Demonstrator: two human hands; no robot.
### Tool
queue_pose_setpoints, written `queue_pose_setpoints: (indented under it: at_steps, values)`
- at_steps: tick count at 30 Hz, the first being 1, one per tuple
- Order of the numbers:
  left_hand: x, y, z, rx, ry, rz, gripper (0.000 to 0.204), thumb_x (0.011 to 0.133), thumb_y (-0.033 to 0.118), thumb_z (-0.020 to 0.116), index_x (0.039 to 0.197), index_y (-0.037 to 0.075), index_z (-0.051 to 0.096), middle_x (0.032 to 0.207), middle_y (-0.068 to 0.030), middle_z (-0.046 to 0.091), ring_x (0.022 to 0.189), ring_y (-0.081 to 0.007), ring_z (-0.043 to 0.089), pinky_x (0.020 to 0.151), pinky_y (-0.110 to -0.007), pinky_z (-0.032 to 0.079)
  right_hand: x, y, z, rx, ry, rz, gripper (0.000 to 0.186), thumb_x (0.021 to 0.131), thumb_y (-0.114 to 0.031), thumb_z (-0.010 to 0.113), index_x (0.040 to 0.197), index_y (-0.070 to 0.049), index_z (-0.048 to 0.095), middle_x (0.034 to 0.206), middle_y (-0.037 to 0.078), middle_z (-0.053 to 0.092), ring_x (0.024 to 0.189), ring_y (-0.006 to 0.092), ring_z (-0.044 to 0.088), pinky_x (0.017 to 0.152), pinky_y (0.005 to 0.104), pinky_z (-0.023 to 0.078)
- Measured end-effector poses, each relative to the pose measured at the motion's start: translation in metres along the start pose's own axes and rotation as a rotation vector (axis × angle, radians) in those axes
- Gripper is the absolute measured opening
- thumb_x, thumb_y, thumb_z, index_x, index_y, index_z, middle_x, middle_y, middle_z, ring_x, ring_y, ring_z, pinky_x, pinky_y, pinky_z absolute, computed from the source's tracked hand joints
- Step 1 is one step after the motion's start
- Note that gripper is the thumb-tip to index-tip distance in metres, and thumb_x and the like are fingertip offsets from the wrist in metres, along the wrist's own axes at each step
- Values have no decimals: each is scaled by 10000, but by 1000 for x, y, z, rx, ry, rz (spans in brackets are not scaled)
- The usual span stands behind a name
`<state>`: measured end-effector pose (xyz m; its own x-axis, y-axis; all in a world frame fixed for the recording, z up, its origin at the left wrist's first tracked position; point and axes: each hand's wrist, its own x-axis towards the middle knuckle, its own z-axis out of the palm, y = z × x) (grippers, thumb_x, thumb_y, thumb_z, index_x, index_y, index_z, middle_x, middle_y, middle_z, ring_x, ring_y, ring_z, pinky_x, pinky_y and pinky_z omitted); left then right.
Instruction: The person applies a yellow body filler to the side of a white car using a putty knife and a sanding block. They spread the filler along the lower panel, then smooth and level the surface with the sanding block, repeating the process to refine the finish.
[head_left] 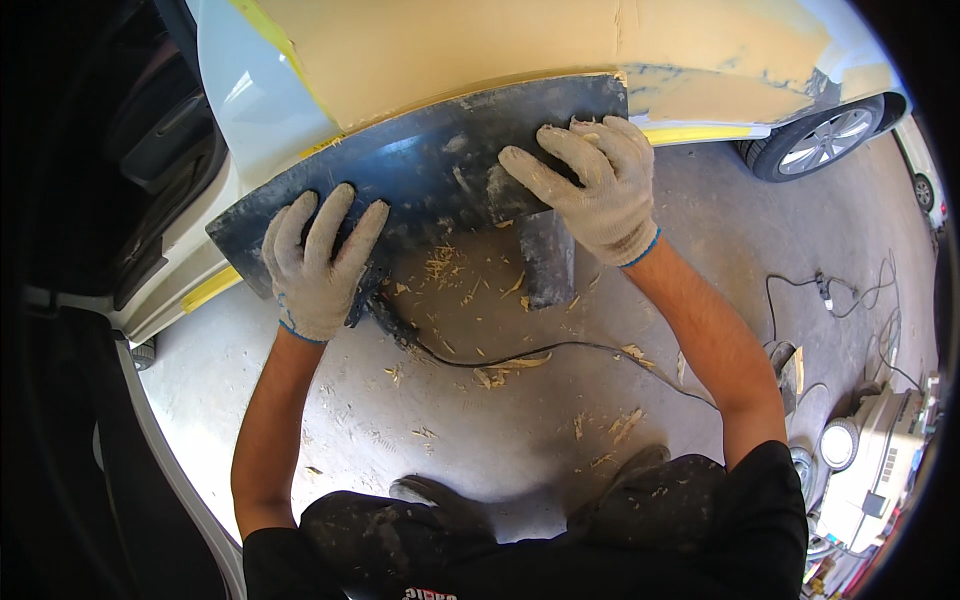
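A long, thin, dark spreader sheet [425, 165] bends along the lower part of a car's side panel [470, 45]. That panel is coated with smooth tan filler. My left hand [318, 265], in a whitish knit glove, holds the sheet toward its left end with fingers spread over its face. My right hand [600, 190], gloved alike and smeared at the fingertips, grips it near the right end. The sheet's far edge meets the filler, with a tan rim showing along it. Below the sheet, by my right hand, is a dark rectangular piece [547, 262].
Yellow masking tape [270, 30] borders the filler. An open car door [90, 440] stands at left; a wheel [825, 140] is at upper right. A black cord [560, 348] crosses the concrete floor among tan shavings [500, 372]. A white wheeled machine [865, 460] stands at right.
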<state>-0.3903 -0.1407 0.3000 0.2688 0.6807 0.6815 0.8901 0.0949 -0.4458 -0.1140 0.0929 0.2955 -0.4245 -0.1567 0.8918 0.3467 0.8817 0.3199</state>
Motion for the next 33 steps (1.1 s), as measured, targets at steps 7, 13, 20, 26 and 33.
queue_pose_setpoints:
  at_steps: [7,13,20,26,33]
  values:
    - [2,-8,3,-33,-5,16,619,825,69,803,1397,304,769,1520,-30,635,1414,-331,516,1201,-490,422,2,1,7,-19,-16,5,534,808,-152,812,1284,-394,788,1253,-45,634,1136,224,589,983,445,548]
    - [4,-7,5,5,22,16,472,943,173,786,1365,383,763,1480,36,636,1370,-294,523,1135,-445,469,-1,3,11,-21,-1,-3,529,819,-154,822,1283,-404,786,1251,-52,628,1144,220,579,982,437,546]
    - [2,-7,7,-45,24,22,618,850,34,778,1396,324,771,1516,-20,640,1412,-323,517,1192,-488,430,-1,4,8,-19,-9,11,543,814,-156,833,1295,-405,783,1249,-55,630,1127,217,587,977,436,547]
    - [5,-4,3,-15,-6,5,551,876,106,798,1365,358,777,1501,11,635,1393,-307,522,1176,-471,443,1,4,11,-20,26,8,512,802,-153,839,1255,-391,811,1226,-58,650,1098,212,602,947,431,554]
    - [5,-5,3,22,-21,4,472,953,208,794,1372,420,745,1487,64,617,1388,-276,503,1154,-431,457,-2,4,13,-39,21,15,543,789,-151,846,1266,-408,813,1225,-64,654,1088,207,599,943,420,549]
